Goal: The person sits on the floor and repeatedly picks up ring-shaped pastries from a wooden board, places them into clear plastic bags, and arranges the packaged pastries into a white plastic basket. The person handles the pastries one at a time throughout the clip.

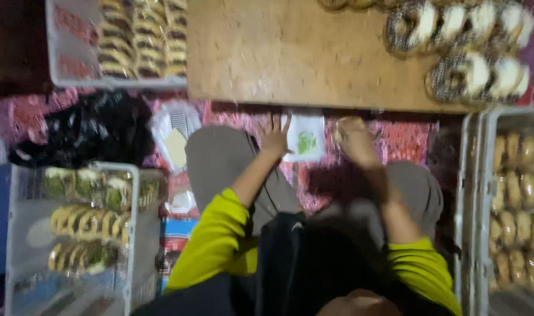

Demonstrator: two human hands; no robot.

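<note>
The left hand (274, 137) rests with fingers spread at the left edge of a small white packet (305, 137) lying just below the wooden counter (290, 52). The right hand (353, 137), just right of the packet, is curled around a pale doughnut (346, 124); blur hides the exact grip. Trays of doughnuts (516, 193) stand at both sides.

We see a wooden board (290, 52) at twelve o'clock, with rows of doughnuts (466, 47) lying on its one-o'clock end. Just before the board's near edge, our left hand (274, 137) rests beside a small packet (305, 139), our right hand (352, 137) on the packet's other side. Crates of doughnuts stand at three (516, 205), eight (74, 228) and eleven o'clock (117, 41). A plastic bag (97, 126) lies at ten o'clock, between the two left crates.
</note>
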